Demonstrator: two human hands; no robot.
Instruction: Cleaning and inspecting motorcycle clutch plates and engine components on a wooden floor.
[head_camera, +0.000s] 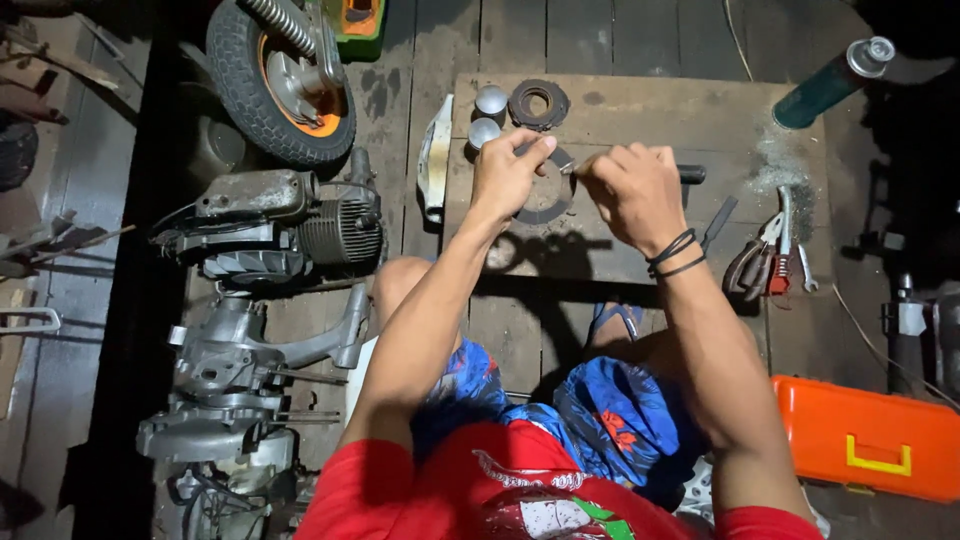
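Note:
My left hand (507, 172) pinches a flat grey metal ring (548, 207) and holds it just above the wooden board (620, 110). My right hand (634, 185) is closed around a dark-handled tool (690, 174) whose thin tip points left at the ring's upper edge. Two black bands circle my right wrist. Beyond the hands on the board lie two small shiny metal cups (489, 102) and a dark round friction disc (538, 103).
A scooter engine with a wheel (277, 75) and casings (250, 330) lies at the left. Pliers, cutters and a wrench (770, 260) rest at the board's right edge. An orange toolbox (865, 437) sits at the lower right, and a green can (830, 85) lies at the upper right.

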